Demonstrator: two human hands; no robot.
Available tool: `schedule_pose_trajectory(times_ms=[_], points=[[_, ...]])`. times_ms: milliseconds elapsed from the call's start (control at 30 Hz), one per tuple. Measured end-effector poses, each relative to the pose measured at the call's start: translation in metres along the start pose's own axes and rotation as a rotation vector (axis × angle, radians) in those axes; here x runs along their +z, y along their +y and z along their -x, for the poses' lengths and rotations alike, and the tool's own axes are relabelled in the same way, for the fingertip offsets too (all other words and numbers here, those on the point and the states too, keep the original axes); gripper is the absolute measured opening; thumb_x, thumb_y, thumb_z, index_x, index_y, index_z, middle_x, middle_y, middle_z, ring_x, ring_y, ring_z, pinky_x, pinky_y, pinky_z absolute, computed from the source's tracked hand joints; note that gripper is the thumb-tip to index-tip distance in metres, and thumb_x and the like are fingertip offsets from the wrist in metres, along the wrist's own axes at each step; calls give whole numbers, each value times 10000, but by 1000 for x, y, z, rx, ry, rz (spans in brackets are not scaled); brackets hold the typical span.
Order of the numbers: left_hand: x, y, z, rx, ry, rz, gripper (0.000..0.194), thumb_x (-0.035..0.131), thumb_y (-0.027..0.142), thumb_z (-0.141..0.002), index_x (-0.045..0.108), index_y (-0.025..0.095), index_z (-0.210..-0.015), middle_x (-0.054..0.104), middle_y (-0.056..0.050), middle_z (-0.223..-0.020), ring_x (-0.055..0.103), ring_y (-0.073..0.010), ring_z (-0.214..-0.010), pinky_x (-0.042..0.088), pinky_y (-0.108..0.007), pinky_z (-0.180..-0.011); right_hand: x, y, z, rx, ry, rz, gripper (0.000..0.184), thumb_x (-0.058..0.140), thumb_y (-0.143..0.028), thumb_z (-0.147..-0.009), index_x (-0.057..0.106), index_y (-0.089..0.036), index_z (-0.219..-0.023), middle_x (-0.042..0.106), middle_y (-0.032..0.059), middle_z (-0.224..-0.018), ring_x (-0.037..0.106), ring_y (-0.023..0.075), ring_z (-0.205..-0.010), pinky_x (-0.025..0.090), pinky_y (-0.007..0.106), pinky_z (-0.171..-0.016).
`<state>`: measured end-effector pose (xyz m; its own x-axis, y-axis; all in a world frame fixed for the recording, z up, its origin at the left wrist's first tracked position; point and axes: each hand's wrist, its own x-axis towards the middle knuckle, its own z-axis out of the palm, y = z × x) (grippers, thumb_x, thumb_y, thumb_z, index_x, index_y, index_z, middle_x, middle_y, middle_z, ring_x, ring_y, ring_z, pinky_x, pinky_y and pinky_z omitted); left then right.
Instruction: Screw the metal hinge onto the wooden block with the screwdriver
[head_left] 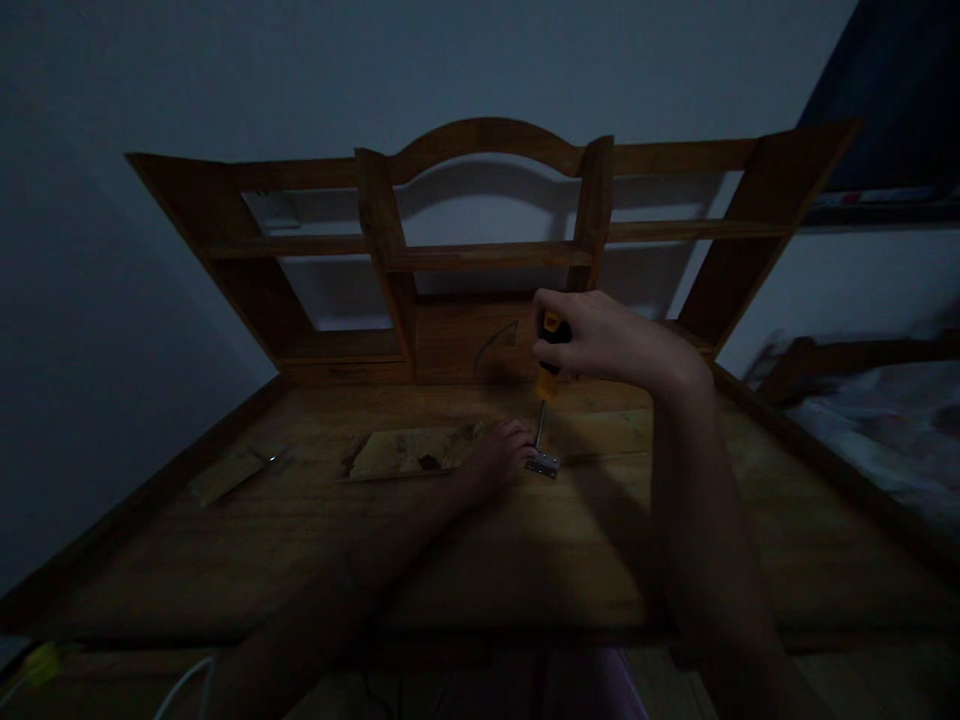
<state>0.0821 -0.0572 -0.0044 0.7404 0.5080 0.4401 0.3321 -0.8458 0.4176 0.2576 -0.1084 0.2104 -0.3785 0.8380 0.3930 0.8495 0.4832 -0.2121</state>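
Observation:
My right hand (581, 330) is wrapped round the yellow and black handle of a screwdriver (549, 385). The shaft points down, nearly upright, with its tip at a small metal hinge (543, 463). Screw holes show along the hinge, which lies on the wooden desktop. At the hinge's left end, my left hand (499, 458) holds it with bent fingers; the fingertips are close beside the screwdriver tip and partly lost in the dark. A light wooden board (401, 453) with a rough, damaged surface lies left of this hand.
A wooden shelf unit (487, 258) stands along the back of the desktop (480, 560). On the left lies a flat piece of wood (225, 478) with a shiny metal object (274, 456) by it. Raised edges run along both sides. The room is dim.

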Motion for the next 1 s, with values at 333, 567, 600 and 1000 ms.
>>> schedule_pose_trajectory(times_ms=[333,567,600,1000], points=[[-20,2,-14,318,-253,-532,105,497,189,-967,601,180,-982,600,-65,-1018,532,-218,-989,387,-376,-963,-38,22,30,31,310,4,172,591,-292,-826,635,-243,-984,675,44,-912,606,254,-854,450,382,-758],[-19,3,-30,379,-336,-662,146,456,160,-959,593,156,-908,621,-79,-906,558,-219,-853,404,-352,-843,-47,42,41,81,408,-29,133,630,-317,-822,641,-235,-927,687,60,-913,621,280,-877,469,416,-774],[-18,2,-32,369,-349,-669,168,446,174,-969,605,152,-919,634,-85,-912,566,-221,-853,407,-352,-839,-48,44,43,86,423,-27,125,635,-310,-818,640,-234,-916,685,61,-905,625,284,-877,471,421,-777],[-48,7,-61,81,-411,-608,307,471,291,-972,661,174,-761,684,-47,-778,608,-161,-698,367,-262,-630,-60,65,62,159,552,7,85,625,-245,-782,632,-230,-865,677,57,-870,645,267,-844,488,422,-800]])
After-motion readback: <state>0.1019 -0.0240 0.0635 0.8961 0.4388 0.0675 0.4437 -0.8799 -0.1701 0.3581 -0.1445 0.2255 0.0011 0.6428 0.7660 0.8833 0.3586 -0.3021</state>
